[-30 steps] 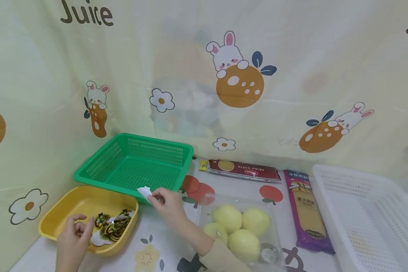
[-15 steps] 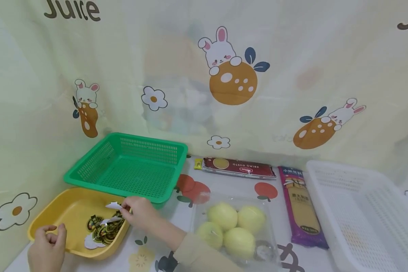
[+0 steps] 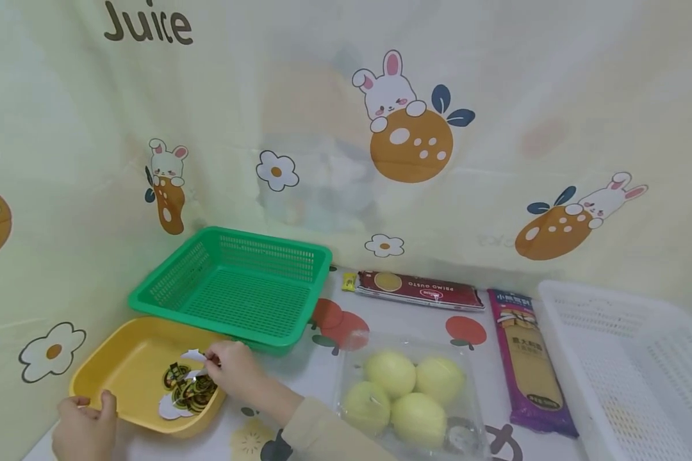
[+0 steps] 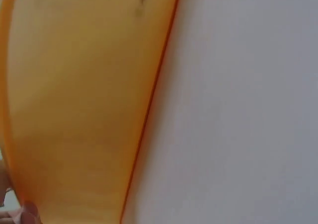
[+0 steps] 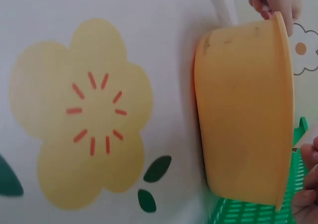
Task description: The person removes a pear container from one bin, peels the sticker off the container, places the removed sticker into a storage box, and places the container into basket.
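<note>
My left hand [image 3: 85,428] grips the near left rim of a yellow basin [image 3: 112,358], thumb on the inside. The left wrist view shows the fingertips [image 4: 30,215] at the basin's rim. Over the basin's right side, my right hand [image 3: 235,370] pinches a small white-backed paper cutout [image 3: 193,355]. Below it, several round cutouts [image 3: 193,392] printed in black, yellow and green lie heaped in the basin, some with white backs up. From the right wrist view, the right hand's fingers [image 5: 309,182] appear beside the basin's rim, with the cutout mostly out of frame.
Right behind the basin stands a green mesh basket [image 3: 230,301]. Further right are a clear box of yellow-green fruit [image 3: 418,416], a red pasta packet [image 3: 421,289], a purple noodle packet [image 3: 529,358] and a white mesh basket [image 3: 576,384]. A printed curtain [image 3: 323,96] hangs behind.
My right hand has come left and down from the green basket's edge to the yellow basin, still pinching the cutout. My left hand has moved left and down and taken hold of the basin's rim.
</note>
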The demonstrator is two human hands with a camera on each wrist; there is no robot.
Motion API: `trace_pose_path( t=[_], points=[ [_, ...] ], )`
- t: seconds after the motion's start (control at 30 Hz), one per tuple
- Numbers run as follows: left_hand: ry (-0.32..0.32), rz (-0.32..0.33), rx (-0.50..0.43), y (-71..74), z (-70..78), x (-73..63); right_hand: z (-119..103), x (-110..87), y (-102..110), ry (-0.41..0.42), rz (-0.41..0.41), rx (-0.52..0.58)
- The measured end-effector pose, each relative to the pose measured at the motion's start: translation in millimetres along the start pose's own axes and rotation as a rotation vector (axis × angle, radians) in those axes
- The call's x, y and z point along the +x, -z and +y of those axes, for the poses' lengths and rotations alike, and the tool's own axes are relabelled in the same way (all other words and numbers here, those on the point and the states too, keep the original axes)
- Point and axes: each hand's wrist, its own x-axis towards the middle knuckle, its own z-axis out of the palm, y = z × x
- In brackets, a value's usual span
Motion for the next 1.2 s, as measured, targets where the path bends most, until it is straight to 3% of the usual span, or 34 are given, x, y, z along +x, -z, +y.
trace_pose_path(
  t=[0.27, 0.43, 0.67, 0.87, 1.0, 1.1, 1.2],
  points=[
    [0.122, 0.054, -0.056, -4.5, -1.7, -5.0, -4, -6.6, -9, -0.054, -0.060, -0.033],
    [0.093, 0.099, -0.067, -3.4, -1.7, -7.9, -3, -9.3, -12, -0.074, -0.040, -0.028],
    [0.100, 0.082, -0.069, 1.7, -1.1, -8.2, 4, -12.1, -15, -0.116, -0.030, 0.021],
    [0.022, 0.077, -0.069, -1.4, -0.7, -5.5, 5, -19.7, -3, -0.097, 0.040, 0.241],
    [-0.066, 0.081, -0.051, -4.8, -1.8, -1.8, 3, -30.7, 18, -0.101, 0.033, 0.385],
    [-0.098, 0.068, -0.048, -4.0, -4.1, 0.9, 2, -42.1, 33, -0.061, 0.020, 0.360],
    [-0.088, 0.020, -0.034, -1.6, -6.7, 2.5, 2, -55.8, 46, -0.011, 0.000, 0.305]
  ],
)
